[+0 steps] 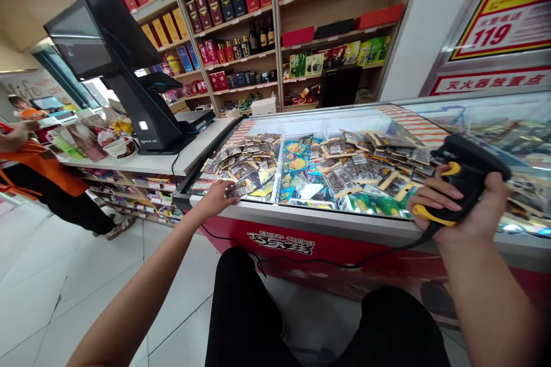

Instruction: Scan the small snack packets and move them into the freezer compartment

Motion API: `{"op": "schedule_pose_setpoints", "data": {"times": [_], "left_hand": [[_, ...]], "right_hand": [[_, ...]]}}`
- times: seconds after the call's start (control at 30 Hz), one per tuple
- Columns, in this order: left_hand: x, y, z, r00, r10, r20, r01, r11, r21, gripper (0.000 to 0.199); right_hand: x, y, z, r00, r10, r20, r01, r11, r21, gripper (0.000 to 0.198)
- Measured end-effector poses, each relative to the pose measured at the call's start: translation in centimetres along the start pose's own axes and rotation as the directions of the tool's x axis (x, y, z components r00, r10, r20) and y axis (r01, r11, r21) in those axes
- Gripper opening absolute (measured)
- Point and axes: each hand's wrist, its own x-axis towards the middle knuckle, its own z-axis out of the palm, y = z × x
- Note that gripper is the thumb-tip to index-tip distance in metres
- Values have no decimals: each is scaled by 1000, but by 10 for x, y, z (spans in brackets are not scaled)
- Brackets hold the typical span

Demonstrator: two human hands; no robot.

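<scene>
My right hand (467, 212) is closed round the grip of a black and yellow barcode scanner (471, 169), raised over the right part of the chest freezer (327, 212). Its black cable (310, 262) runs down and left across the red freezer front. At the front left edge of the freezer rests my left hand (218, 199), fingers apart, their tips by the nearest packets. Many small brown-and-tan packets (245, 160) are heaped there, and a second heap of similar packets (365, 160) lies further right. Blue packages (297, 160) show between the heaps.
A point-of-sale terminal (129, 69) stands on the counter (167, 163) at left, beside bagged goods. A person in an orange apron (47, 166) is at far left. Shelves (241, 28) of boxes and bottles line the back. Wall signs (495, 34) hang at right.
</scene>
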Motion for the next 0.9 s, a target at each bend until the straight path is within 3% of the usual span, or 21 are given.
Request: {"op": "schedule_pose_setpoints", "data": {"times": [0.1, 0.2, 0.3, 0.4, 0.5, 0.57, 0.67, 0.73, 0.8, 0.9], "left_hand": [[7, 14, 3, 998, -43, -54, 40, 997, -61, 59], [18, 38, 11, 978, 33, -208, -58, 992, -112, 46], [39, 66, 22, 948, -1, -320, -116, 931, -347, 38], [73, 93, 35, 965, -88, -248, -96, 762, -641, 42], [110, 113, 52, 958, -146, -246, -84, 680, -729, 41], [128, 121, 64, 965, -199, -173, -21, 595, -804, 35], [138, 124, 81, 984, -175, -26, 55, 442, -895, 28], [136, 122, 87, 992, -122, 29, 77, 407, -910, 28], [131, 118, 90, 996, -72, 50, 76, 428, -901, 29], [127, 114, 92, 999, -27, 40, 47, 430, -901, 27]], "right_hand": [[9, -3, -8, 999, 10, 37, -9, 1000, -13, 54], [12, -3, -8, 998, 24, 50, -21, 999, -50, 60], [11, 2, 0, 999, 47, 27, -42, 989, -139, 61], [9, 12, 12, 996, 88, 15, -81, 964, -252, 55], [11, 28, 23, 988, 147, 47, -121, 927, -354, 50], [14, 42, 30, 978, 196, 73, -148, 897, -417, 49], [19, 63, 37, 943, 313, 111, -217, 833, -509, 50], [21, 71, 40, 906, 408, 110, -279, 773, -569, 50], [21, 75, 41, 872, 481, 93, -331, 718, -613, 52], [20, 73, 39, 855, 512, 83, -361, 703, -613, 52]]}}
